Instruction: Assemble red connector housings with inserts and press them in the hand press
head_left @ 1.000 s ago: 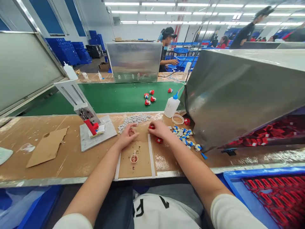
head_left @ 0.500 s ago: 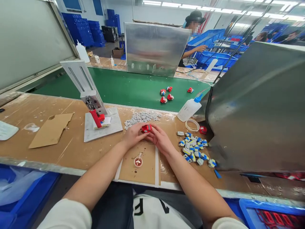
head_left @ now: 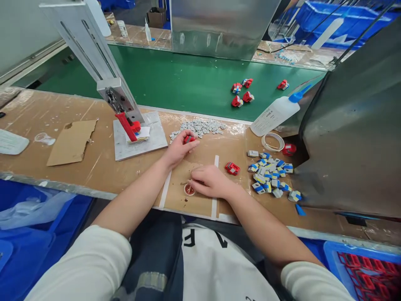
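My left hand (head_left: 181, 149) holds a small red toy car part (head_left: 189, 139) between thumb and fingers, near a pile of small grey pieces (head_left: 203, 126). My right hand (head_left: 208, 180) is closed in a pinch at a small round cup of red liquid (head_left: 189, 190); a thin stick seems to be at its fingertips, too small to make out surely. Another red car part (head_left: 232, 168) lies on the cardboard to the right of my right hand.
Grey, blue and yellow blocks (head_left: 271, 173) lie at the right, with a tape roll (head_left: 272, 142) and white bottle (head_left: 275, 116) behind. A metal press (head_left: 122, 100) stands at the left. Red assemblies (head_left: 237, 101) sit on the green belt (head_left: 194, 79).
My hands have parted. My right hand has come off the red part and moved down to the cup. A red part now lies on the right. The view has tilted down.
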Demonstrator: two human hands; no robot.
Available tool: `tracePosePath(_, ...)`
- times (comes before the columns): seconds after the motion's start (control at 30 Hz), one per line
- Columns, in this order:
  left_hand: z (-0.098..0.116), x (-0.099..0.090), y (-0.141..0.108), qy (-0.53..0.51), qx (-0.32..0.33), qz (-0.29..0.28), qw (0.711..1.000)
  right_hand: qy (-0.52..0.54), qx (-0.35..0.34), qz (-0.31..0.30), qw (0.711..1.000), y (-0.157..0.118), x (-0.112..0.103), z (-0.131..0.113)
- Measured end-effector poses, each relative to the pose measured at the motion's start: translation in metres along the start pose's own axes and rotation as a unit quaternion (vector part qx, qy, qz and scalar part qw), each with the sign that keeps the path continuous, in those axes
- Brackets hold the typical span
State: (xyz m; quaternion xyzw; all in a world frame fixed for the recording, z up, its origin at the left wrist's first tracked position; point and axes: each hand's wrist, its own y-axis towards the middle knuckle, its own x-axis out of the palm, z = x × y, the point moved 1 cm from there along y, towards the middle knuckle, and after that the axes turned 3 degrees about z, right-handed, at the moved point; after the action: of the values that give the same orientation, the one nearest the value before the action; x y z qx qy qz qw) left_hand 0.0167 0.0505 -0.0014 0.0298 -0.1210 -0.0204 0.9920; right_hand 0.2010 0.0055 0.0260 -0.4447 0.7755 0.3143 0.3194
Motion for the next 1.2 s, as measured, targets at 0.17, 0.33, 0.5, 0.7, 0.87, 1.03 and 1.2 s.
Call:
tracePosePath(0.17,0.004,0.003,-0.004,0.085,0.008,-0.041,0.996,-0.037,0.002,-0.001,0.999,0.000,0.000,0.001)
tracePosePath(0.33,0.008,0.003,-0.011,0.251,0.052,-0.060,0.965,-0.070,0.016,-0.001,0.997,0.001,0.000,0.001)
tracePosePath(0.5,0.013,0.002,-0.014,0.312,0.081,-0.052,0.945,-0.038,0.007,-0.010,0.999,0.000,-0.003,-0.001)
tracePosePath(0.7,0.010,0.004,-0.012,0.262,0.058,-0.105,0.958,0.014,0.008,-0.023,1.000,-0.002,-0.007,0.000)
tracePosePath(0.87,0.004,-0.001,-0.009,0.261,0.051,-0.083,0.960,0.062,0.021,0.018,0.998,-0.004,-0.009,0.005)
tracePosePath(1.03,-0.001,-0.002,-0.008,0.233,0.040,-0.096,0.967,0.099,0.015,0.011,0.995,-0.006,-0.011,0.008)
tracePosePath(1.2,0.002,0.002,-0.008,0.135,0.008,-0.095,0.986,0.116,0.008,0.062,0.991,-0.006,-0.013,0.012)
